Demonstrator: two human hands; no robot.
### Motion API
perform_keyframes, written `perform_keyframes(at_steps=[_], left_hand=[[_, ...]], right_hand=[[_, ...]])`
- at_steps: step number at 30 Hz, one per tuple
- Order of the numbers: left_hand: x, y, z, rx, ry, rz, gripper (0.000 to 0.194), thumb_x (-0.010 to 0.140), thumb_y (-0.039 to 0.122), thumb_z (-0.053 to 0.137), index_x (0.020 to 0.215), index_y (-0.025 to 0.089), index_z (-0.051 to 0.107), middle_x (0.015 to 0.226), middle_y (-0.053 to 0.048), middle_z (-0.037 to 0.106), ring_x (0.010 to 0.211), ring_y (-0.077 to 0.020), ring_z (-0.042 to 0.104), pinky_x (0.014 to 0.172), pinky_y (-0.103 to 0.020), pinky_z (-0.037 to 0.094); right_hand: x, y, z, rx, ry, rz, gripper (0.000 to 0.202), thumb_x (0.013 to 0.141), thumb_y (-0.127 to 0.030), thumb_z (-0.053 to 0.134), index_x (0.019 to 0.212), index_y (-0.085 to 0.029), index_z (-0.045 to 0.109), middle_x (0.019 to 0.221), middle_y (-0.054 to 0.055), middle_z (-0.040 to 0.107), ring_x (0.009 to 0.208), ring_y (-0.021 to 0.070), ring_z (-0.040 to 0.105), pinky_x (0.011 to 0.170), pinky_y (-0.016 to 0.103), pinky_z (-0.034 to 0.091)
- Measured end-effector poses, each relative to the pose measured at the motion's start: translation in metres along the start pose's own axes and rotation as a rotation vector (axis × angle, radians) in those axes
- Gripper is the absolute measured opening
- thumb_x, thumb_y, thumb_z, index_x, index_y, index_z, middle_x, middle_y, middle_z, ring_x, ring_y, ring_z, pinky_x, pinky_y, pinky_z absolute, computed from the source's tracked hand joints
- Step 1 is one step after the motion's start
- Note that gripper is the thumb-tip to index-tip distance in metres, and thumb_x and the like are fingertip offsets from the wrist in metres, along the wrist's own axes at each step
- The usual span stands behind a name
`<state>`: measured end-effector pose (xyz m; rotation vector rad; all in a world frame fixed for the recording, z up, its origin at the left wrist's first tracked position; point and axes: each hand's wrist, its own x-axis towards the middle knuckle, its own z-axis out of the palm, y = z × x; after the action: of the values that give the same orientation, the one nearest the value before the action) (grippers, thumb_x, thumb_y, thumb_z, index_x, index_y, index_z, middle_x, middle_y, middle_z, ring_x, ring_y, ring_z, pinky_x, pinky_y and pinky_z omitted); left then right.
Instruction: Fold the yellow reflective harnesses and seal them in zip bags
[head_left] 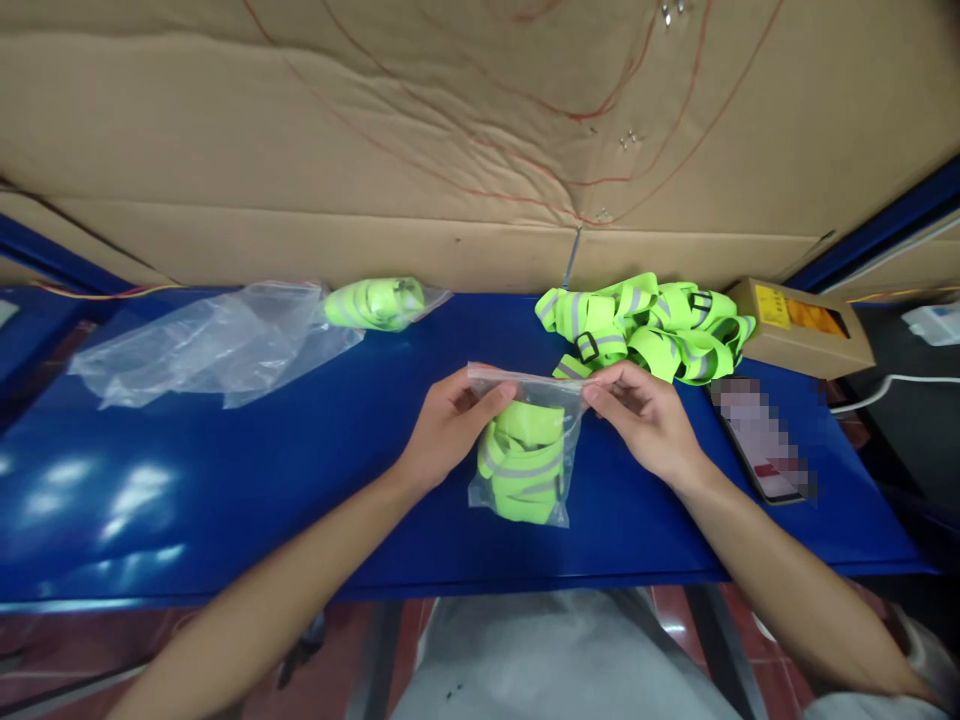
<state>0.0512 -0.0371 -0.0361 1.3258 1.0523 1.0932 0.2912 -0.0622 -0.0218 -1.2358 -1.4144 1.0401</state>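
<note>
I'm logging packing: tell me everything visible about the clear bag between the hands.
The bag is transparent, plastic-looking, slightly creased, with a strip along its top edge. Folded yellow-green strapping with grey bands lies inside. The left hand and right hand pinch its top corners. It's over the blue table, top edge toward the back; contact and sealing unclear.

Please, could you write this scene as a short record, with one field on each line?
Left hand: pinches zip bag, top left corner
Right hand: pinches its top right corner
Bag contents: folded neon reflective strap
Rear left: clear plastic bagging, bagged neon bundle
Rear right: heaped reflective straps with black buckles, cardboard box
Right: smartphone
Surface: blue tabletop
Zip closure: cannot tell whether sealed
</note>
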Motion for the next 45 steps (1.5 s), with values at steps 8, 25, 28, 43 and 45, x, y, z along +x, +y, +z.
perform_keyframes(at_steps=[8, 25, 28, 43, 45], left_hand=[[-0.002, -0.002, 0.001, -0.016, 0.038, 0.052, 0.025, 0.092, 0.044, 0.072, 0.088, 0.020, 0.079, 0.089, -0.003, 0.077, 0.082, -0.0165, 0.067, 0.078, -0.026, 0.050], [-0.007, 0.009, 0.002, 0.056, -0.067, 0.085, 0.028, 0.094, 0.043, 0.069, 0.095, 0.017, 0.079, 0.095, -0.007, 0.080, 0.088, -0.0184, 0.072, 0.081, -0.026, 0.053], [-0.007, 0.011, 0.001, 0.018, -0.081, 0.063, 0.033, 0.096, 0.046, 0.066, 0.095, 0.016, 0.080, 0.094, -0.008, 0.080, 0.085, -0.0184, 0.072, 0.079, -0.026, 0.053], [-0.002, 0.007, -0.002, -0.011, -0.086, 0.042, 0.032, 0.095, 0.046, 0.068, 0.096, 0.017, 0.081, 0.092, -0.006, 0.081, 0.080, -0.0155, 0.072, 0.075, -0.023, 0.054], [-0.003, 0.008, -0.001, -0.005, -0.110, 0.049, 0.031, 0.094, 0.046, 0.069, 0.096, 0.017, 0.081, 0.092, -0.006, 0.081, 0.080, -0.0152, 0.072, 0.075, -0.023, 0.054]], right_hand=[[0.002, 0.005, -0.002, -0.025, -0.103, -0.029, 0.023, 0.088, -0.046, 0.076, 0.095, -0.025, 0.070, 0.089, 0.001, 0.073, 0.080, 0.0191, 0.068, 0.074, 0.033, 0.054], [0.000, -0.002, -0.006, -0.106, -0.047, -0.136, 0.021, 0.094, -0.042, 0.071, 0.083, -0.024, 0.070, 0.078, 0.000, 0.070, 0.071, 0.0159, 0.063, 0.067, 0.030, 0.051], [-0.001, -0.003, -0.006, -0.140, -0.020, -0.162, 0.025, 0.095, -0.042, 0.070, 0.080, -0.022, 0.068, 0.073, -0.001, 0.068, 0.067, 0.0143, 0.060, 0.065, 0.028, 0.049], [0.005, -0.005, -0.013, -0.145, -0.198, -0.116, 0.019, 0.090, -0.041, 0.075, 0.091, -0.022, 0.072, 0.086, 0.001, 0.073, 0.077, 0.0159, 0.064, 0.071, 0.029, 0.050], [0.003, -0.004, -0.010, -0.159, -0.189, -0.130, 0.018, 0.092, -0.039, 0.073, 0.090, -0.022, 0.071, 0.085, 0.001, 0.072, 0.077, 0.0158, 0.063, 0.069, 0.028, 0.049]])
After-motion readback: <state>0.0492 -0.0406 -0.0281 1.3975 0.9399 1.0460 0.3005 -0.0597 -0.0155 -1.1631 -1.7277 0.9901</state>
